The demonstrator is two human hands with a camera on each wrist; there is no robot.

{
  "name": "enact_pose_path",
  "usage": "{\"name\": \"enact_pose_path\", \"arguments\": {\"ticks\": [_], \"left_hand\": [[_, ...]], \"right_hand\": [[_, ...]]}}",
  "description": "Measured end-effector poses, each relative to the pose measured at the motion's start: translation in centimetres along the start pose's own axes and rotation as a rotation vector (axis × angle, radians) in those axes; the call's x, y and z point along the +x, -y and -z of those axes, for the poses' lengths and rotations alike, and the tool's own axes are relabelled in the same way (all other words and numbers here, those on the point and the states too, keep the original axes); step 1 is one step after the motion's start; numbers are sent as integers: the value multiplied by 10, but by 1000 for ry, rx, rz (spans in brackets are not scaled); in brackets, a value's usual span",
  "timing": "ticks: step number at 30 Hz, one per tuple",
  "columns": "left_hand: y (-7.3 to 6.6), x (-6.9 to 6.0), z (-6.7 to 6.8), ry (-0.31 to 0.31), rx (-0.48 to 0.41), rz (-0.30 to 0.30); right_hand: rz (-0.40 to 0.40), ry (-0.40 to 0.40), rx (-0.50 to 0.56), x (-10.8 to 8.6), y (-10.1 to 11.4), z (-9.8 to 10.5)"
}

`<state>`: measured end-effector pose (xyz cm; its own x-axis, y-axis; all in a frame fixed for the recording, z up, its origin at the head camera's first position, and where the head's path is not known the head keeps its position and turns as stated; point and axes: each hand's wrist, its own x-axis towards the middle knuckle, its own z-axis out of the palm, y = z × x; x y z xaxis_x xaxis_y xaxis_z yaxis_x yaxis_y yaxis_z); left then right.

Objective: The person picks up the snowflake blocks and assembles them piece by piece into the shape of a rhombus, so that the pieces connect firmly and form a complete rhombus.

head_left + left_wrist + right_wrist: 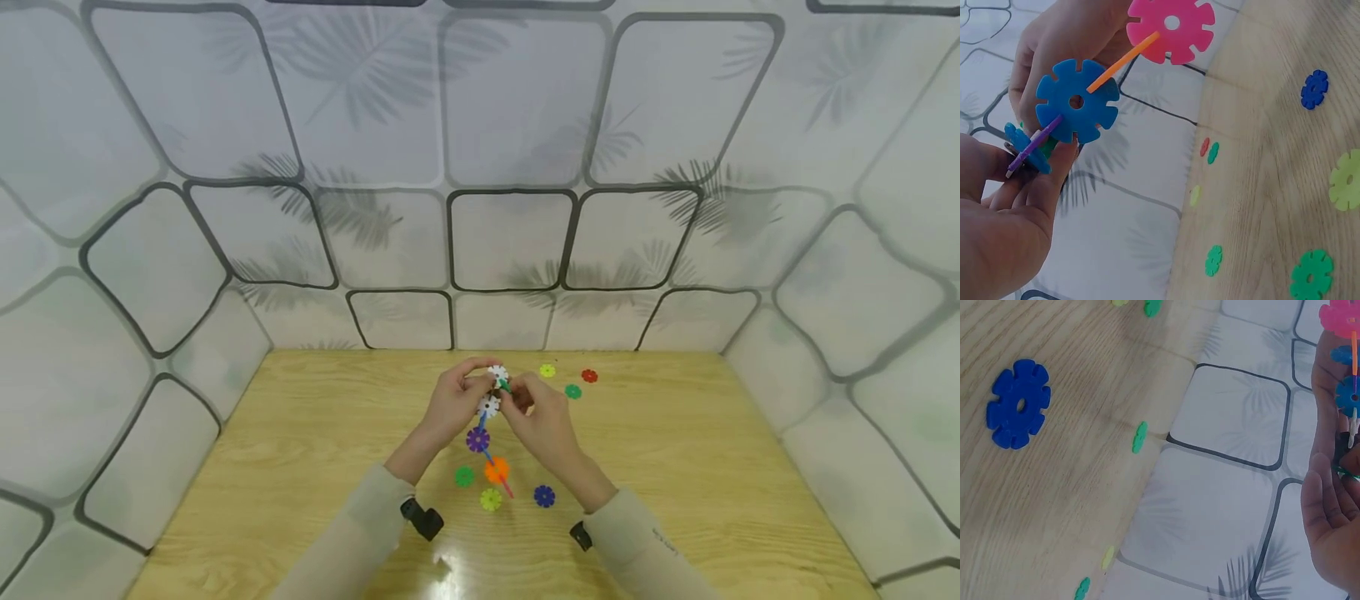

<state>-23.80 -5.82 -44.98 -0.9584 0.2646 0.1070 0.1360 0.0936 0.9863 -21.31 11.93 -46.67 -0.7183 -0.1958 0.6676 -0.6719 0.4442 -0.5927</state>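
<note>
Slotted discs form a linked chain of white, blue, purple [477, 440], orange [497, 470] and pink [507, 487]. At its upper end my left hand [450, 404] pinches a white disc [497, 373]. My right hand [546, 417] pinches a green disc [505, 386] at that white one. In the left wrist view, my left hand [1013, 234] is low and my right hand [1075, 47] above, with a pink disc [1147, 19] and blue disc [1100, 109] beside them. The right wrist view shows my right hand [1335, 550] below my left [1325, 406]; fingers partly hide the joint.
Loose discs lie on the wooden table [315, 500]: green [464, 477], yellow-green [491, 500] and dark blue [544, 497] nearer me; yellow [547, 370], green [573, 391] and red [589, 376] near the back edge. Patterned walls enclose the back and sides.
</note>
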Motion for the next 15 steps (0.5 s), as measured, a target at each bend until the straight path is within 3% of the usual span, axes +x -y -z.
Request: {"name": "enact_pose_path", "arguments": {"ticks": [7,15], "left_hand": [[0,1,0,-64,-54,16],[0,1,1,-66,-93,24]], "right_hand": [[-77,21,62,-4,-3,-1],[-134,23,127,-6,-1,4]]}}
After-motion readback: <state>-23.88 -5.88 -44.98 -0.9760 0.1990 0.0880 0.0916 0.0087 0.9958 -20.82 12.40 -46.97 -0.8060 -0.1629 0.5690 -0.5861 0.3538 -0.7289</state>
